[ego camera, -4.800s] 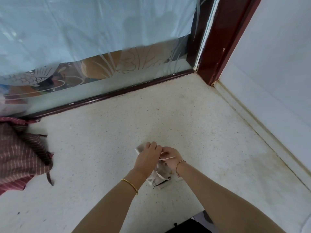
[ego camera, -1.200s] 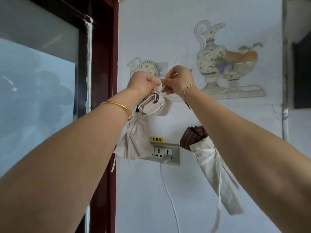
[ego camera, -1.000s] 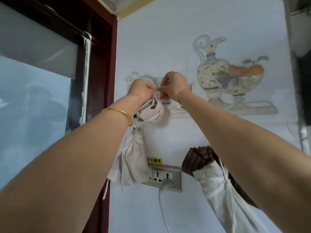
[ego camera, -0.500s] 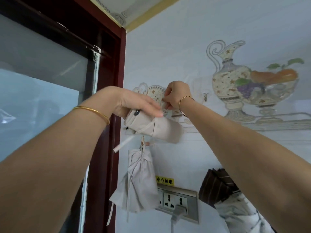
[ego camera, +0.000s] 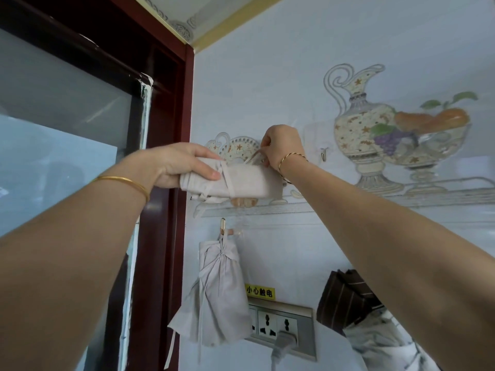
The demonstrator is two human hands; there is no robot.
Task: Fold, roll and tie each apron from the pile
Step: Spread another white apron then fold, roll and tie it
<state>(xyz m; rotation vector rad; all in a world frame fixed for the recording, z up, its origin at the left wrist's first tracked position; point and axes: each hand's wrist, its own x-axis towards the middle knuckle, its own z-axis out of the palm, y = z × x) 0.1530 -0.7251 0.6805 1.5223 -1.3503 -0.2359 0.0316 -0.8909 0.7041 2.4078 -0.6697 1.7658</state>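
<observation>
Against a pale blue wall (ego camera: 267,62) painted with a jug and fruit bowl, beside a dark red door frame (ego camera: 171,236), the left hand (ego camera: 176,167) grips a rolled apron (ego camera: 241,180) lying horizontally, its free end pointing right. The right hand (ego camera: 281,145) pinches its strap (ego camera: 253,158). Another tied apron (ego camera: 217,295) hangs below from a hook (ego camera: 222,226).

A pale blue wall (ego camera: 267,76) carries the things, meeting a dark red door frame (ego camera: 184,129) at its left edge. Low on the wall near that edge, a tied beige apron bundle (ego camera: 217,298) is hung from a small gold hook (ego camera: 222,225). Just to its right a silver socket panel (ego camera: 281,325) is mounted, with a white plug (ego camera: 286,340) inserted and a yellow warning label (ego camera: 260,291) above it. A second hook (ego camera: 324,154) is fixed higher up.
</observation>
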